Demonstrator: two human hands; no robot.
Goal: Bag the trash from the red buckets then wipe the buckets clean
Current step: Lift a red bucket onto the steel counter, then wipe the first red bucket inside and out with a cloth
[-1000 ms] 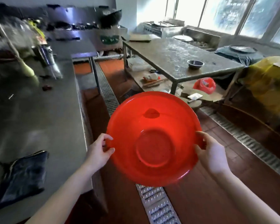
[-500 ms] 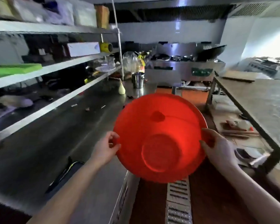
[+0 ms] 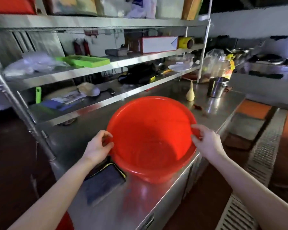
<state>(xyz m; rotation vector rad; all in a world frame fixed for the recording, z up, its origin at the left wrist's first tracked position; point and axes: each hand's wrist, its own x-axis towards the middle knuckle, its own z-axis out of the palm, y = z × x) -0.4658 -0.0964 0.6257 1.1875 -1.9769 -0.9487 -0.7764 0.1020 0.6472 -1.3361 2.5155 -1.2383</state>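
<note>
I hold a red bucket (image 3: 150,138) over the front edge of a steel counter (image 3: 181,100), its opening turned up and toward me. The inside looks empty and wet. My left hand (image 3: 98,146) grips the left rim. My right hand (image 3: 206,141) grips the right rim. A dark cloth (image 3: 103,183) with a yellow edge lies flat on the counter just below and left of the bucket, partly under it.
Steel shelves (image 3: 106,63) loaded with boxes, a green tray (image 3: 88,61) and a plate rise behind the counter. A metal cup (image 3: 217,87) and a pale pear-shaped object (image 3: 190,94) stand on the counter farther back. A floor drain grate (image 3: 263,150) runs along the aisle at right.
I have turned left from the aisle to face the counter and shelves. The bucket showed its underside before; now its opening faces up and it hangs low over the counter edge.
</note>
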